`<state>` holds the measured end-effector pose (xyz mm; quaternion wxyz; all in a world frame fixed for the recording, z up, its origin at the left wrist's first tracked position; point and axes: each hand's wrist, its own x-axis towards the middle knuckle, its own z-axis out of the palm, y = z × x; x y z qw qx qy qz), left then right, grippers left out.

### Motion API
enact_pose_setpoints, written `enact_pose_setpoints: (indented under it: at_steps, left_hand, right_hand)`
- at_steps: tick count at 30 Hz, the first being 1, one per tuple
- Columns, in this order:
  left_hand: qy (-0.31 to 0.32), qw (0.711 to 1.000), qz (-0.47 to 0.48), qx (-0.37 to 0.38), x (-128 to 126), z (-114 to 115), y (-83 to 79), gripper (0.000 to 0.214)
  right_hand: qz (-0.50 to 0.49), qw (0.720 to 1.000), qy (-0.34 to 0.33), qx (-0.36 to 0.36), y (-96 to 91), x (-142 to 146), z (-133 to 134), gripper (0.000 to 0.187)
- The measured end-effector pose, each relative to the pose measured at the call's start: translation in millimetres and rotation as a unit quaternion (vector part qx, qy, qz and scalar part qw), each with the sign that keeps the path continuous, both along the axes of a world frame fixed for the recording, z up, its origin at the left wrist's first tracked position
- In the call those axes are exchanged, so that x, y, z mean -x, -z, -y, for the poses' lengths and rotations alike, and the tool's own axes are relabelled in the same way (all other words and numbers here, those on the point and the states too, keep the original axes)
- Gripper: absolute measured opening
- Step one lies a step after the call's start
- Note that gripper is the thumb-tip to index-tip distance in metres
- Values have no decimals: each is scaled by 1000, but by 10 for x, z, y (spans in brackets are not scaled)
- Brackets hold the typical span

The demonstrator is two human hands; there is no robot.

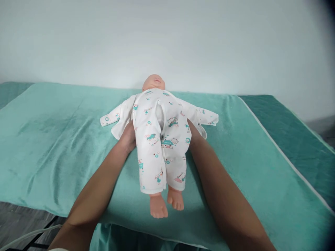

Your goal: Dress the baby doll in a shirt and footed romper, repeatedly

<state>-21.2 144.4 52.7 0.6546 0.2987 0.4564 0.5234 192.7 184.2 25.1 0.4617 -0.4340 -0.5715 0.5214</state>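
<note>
Flanking smooth doll (154, 82) in printed cloth trousers (151, 153): half-hidden hands (128, 138) (192, 135).

Lighting soft, med. brightness, src off-frame. Wall (167, 42) palest nr. ctr., dims twd. R edge. Soft shadows on green cover (65, 139) arnd. printed clothes (151, 157); print fairly crisp. Top-R & btm-R corners vignette, v. dark.

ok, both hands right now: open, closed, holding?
Left hand: against the printed baby trousers, fingers hidden; open or closed can't be told.
Right hand: at their other side, fingers hidden too; can't tell.
</note>
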Motion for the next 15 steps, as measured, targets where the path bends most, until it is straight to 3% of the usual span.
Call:
enact_pose_setpoints:
  at_steps: [4,9,15]
  left_hand:
    - [-3,1000,-5,-2,25,-3,40,32]
    - [3,1000,-10,-5,24,8,32,35]
    - [1,1000,-3,-19,15,-13,30,35]
  right_hand:
    - [-46,996,-19,75,-48,37,23,43]
    - [-45,998,8,50,-35,81,10,48]
    - [-15,1000,21,16,-46,52,30,38]
